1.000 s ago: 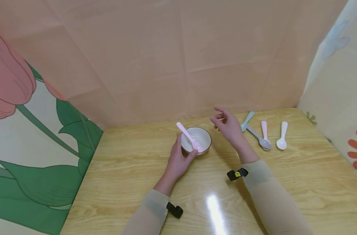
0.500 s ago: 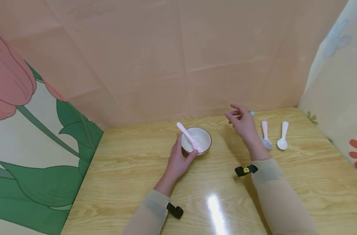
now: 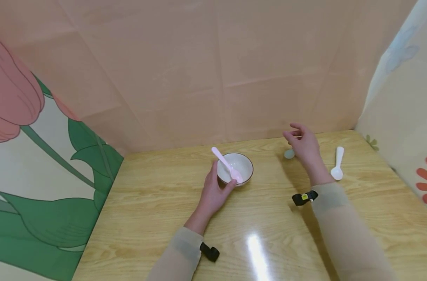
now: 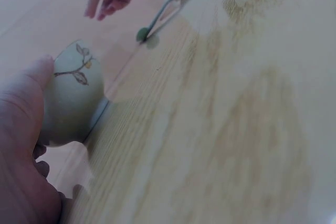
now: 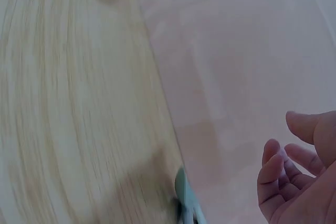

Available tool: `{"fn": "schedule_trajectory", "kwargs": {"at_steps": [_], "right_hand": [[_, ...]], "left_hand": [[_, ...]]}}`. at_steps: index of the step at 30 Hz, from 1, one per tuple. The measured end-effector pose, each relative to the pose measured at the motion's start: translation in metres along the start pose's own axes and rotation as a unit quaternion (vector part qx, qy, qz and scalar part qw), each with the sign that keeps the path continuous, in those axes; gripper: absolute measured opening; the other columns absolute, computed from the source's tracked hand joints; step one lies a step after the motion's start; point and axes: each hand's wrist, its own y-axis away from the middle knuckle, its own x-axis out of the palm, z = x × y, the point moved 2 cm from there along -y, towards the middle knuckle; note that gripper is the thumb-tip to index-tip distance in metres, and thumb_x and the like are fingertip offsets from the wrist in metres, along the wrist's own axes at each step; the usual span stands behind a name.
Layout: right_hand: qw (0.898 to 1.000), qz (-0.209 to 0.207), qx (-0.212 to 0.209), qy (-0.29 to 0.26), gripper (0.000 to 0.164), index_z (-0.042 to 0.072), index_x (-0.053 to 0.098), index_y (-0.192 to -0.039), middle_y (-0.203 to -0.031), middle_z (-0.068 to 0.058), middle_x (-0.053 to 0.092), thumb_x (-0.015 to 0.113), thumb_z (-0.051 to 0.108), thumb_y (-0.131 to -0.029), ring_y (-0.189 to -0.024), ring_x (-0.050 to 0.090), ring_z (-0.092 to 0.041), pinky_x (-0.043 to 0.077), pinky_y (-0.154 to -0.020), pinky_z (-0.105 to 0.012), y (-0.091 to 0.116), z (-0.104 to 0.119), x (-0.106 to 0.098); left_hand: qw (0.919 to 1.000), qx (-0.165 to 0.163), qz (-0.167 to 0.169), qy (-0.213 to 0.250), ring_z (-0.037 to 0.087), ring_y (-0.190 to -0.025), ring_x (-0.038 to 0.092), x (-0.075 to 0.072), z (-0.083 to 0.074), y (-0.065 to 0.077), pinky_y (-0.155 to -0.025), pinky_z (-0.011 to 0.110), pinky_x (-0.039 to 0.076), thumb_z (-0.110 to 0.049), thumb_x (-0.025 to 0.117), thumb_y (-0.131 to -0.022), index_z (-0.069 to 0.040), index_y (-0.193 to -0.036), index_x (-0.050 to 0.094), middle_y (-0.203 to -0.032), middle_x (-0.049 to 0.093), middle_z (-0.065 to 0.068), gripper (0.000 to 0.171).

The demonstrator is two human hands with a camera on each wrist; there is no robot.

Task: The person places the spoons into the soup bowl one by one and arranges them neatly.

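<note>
My left hand (image 3: pixel 214 194) grips a small white bowl (image 3: pixel 245 167) with a dark rim, thumb on the near side and fingers on the far left. A pink spoon (image 3: pixel 223 159) leans inside it, its handle sticking out past the rim at the back left. In the left wrist view the bowl's outside (image 4: pixel 76 98) carries a painted twig with leaves. My right hand (image 3: pixel 306 150) hovers over the spoons at the right, fingers loosely bent, holding nothing. The head of a teal spoon (image 3: pixel 289 154) shows beside it; the hand and forearm hide the other spoons there.
A white spoon (image 3: pixel 337 166) lies on the wooden table (image 3: pixel 146 203), right of my right forearm. A pinkish cloth backdrop (image 3: pixel 164 78) rises along the table's back edge. Printed flower panels (image 3: pixel 48 218) flank both sides.
My right hand has moved right, away from the bowl to above the spoons, covering the grey and the lying pink one. My left hand, the bowl and its spoon have stayed put.
</note>
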Motion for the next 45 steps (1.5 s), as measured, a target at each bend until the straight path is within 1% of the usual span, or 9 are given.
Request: {"fn": "schedule_trajectory", "kwargs": {"at_steps": [3,8,14,17,23,26,35,40,45], "right_hand": [[1.000,-0.002,0.009,0.014,0.067,0.007,0.046,-0.167,-0.140,-0.021,0.065,0.063,0.043,-0.113,-0.104,0.063,-0.015,0.047,-0.082,-0.020,-0.007,-0.010,-0.006],[0.999,0.001,0.018,0.038,0.071,0.005,0.044,-0.167,-0.142,-0.025,0.064,0.062,0.047,-0.112,-0.117,0.064,-0.032,0.049,-0.085,-0.026,-0.015,-0.026,-0.016],[0.997,0.030,0.035,0.062,0.079,0.003,0.039,-0.169,-0.146,-0.030,0.058,0.058,0.054,-0.112,-0.126,0.058,-0.045,0.051,-0.092,-0.046,-0.019,-0.038,-0.025],[0.995,0.041,0.042,0.078,0.078,0.002,0.037,-0.169,-0.146,-0.032,0.056,0.056,0.052,-0.113,-0.124,0.059,-0.047,0.053,-0.092,-0.051,-0.022,-0.044,-0.028],[0.992,0.060,0.057,0.099,0.074,-0.002,0.038,-0.168,-0.141,-0.031,0.058,0.058,0.046,-0.114,-0.119,0.062,-0.044,0.054,-0.090,-0.050,-0.031,-0.059,-0.031],[0.990,0.068,0.061,0.103,0.075,-0.003,0.037,-0.167,-0.141,-0.033,0.058,0.058,0.046,-0.114,-0.120,0.061,-0.046,0.053,-0.094,-0.054,-0.034,-0.064,-0.031],[0.988,0.067,0.045,0.133,0.069,-0.010,0.040,-0.161,-0.138,-0.038,0.059,0.059,0.038,-0.114,-0.118,0.062,-0.050,0.052,-0.095,-0.059,-0.036,-0.076,-0.028],[0.987,0.063,0.035,0.145,0.067,-0.013,0.040,-0.159,-0.136,-0.039,0.059,0.058,0.033,-0.115,-0.117,0.062,-0.052,0.051,-0.097,-0.062,-0.033,-0.076,-0.026],[0.987,0.066,0.044,0.141,0.070,-0.014,0.036,-0.161,-0.137,-0.040,0.058,0.058,0.033,-0.115,-0.121,0.060,-0.053,0.050,-0.101,-0.063,-0.030,-0.072,-0.026]], "left_hand": [[1.0000,0.000,-0.002,0.000,0.036,-0.156,0.040,0.000,0.001,-0.001,-0.126,0.058,0.035,-0.057,0.076,-0.102,-0.018,-0.177,0.019,-0.169,0.045,0.016,0.102],[1.0000,0.000,-0.002,-0.003,0.036,-0.157,0.039,0.001,0.002,-0.001,-0.126,0.058,0.035,-0.057,0.076,-0.102,-0.020,-0.178,0.017,-0.170,0.043,0.018,0.102],[0.9999,-0.012,0.004,-0.002,0.037,-0.158,0.037,0.002,-0.001,-0.001,-0.127,0.058,0.033,-0.056,0.076,-0.102,-0.019,-0.178,0.017,-0.172,0.040,0.018,0.103],[0.9999,-0.014,0.005,0.000,0.036,-0.159,0.036,0.002,-0.003,-0.002,-0.128,0.057,0.033,-0.056,0.076,-0.102,-0.019,-0.178,0.016,-0.173,0.040,0.017,0.103],[0.9999,-0.011,0.003,-0.001,0.037,-0.157,0.038,0.004,-0.003,-0.003,-0.127,0.058,0.034,-0.057,0.075,-0.102,-0.020,-0.178,0.017,-0.171,0.042,0.017,0.102],[0.9999,-0.010,0.003,0.001,0.036,-0.157,0.039,0.005,-0.002,-0.004,-0.127,0.058,0.034,-0.057,0.075,-0.102,-0.020,-0.178,0.017,-0.171,0.043,0.016,0.102],[1.0000,-0.004,0.000,0.003,0.035,-0.155,0.041,0.006,-0.001,-0.005,-0.126,0.057,0.035,-0.056,0.076,-0.102,-0.020,-0.177,0.018,-0.169,0.045,0.015,0.102],[1.0000,-0.003,0.000,0.005,0.036,-0.155,0.041,0.006,-0.002,-0.005,-0.126,0.058,0.035,-0.055,0.076,-0.102,-0.017,-0.177,0.018,-0.170,0.044,0.016,0.102],[1.0000,-0.004,0.002,0.004,0.037,-0.155,0.041,0.007,-0.001,-0.005,-0.126,0.059,0.035,-0.057,0.075,-0.102,-0.017,-0.177,0.018,-0.169,0.044,0.017,0.102]]}}
